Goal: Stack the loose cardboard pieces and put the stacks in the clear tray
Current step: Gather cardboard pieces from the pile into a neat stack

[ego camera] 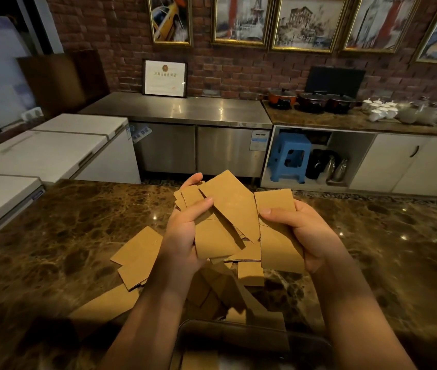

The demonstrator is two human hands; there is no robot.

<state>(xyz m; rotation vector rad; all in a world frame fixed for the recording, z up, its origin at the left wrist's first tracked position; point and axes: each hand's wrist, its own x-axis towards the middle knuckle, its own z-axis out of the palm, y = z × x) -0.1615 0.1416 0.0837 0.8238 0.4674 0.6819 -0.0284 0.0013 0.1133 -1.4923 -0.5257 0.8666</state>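
Note:
Both hands are raised above the brown marble counter (372, 249), each holding tan cardboard pieces. My left hand (182, 233) grips an untidy fan of several pieces (228, 209), thumb on top. My right hand (303, 231) holds a separate piece or thin stack (276, 236), thumb across its face. Under the hands a loose pile of cardboard pieces (137, 257) lies scattered on the counter. The clear tray (254, 337) sits at the near edge between my forearms, with cardboard seen through its wall.
Beyond the counter are white chest freezers (51, 148) at the left, a steel worktop (180, 110) at the back, and a shelf with a blue stool (289, 156). Pots and white cups (380, 108) stand at the back right.

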